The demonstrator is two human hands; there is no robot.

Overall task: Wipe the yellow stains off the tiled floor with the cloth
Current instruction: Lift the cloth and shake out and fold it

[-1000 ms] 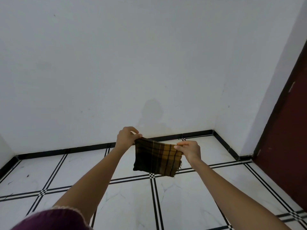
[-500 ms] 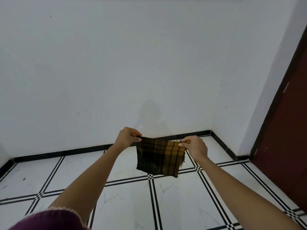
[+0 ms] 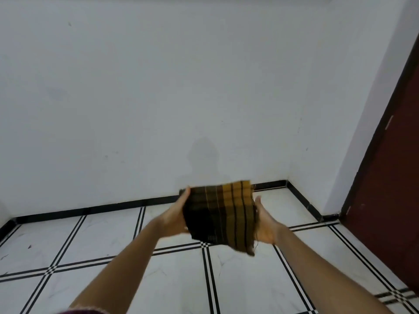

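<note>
A dark brown-and-mustard checked cloth [image 3: 220, 218] lies across a person's two upturned hands, held out above the white marble-look tiled floor [image 3: 238, 279] towards its far right corner. The left hand [image 3: 174, 219] sits under the cloth's left edge, thumb tip touching its far left corner; the right hand [image 3: 266, 225] sits under its right edge, and the near right corner hangs below both. Behind the cloth stands the plain white back wall [image 3: 158, 87], a black skirting strip [image 3: 90, 210] along the floor's far edge. A dark red wooden door [image 3: 390, 189] stands along the floor's right edge.
</note>
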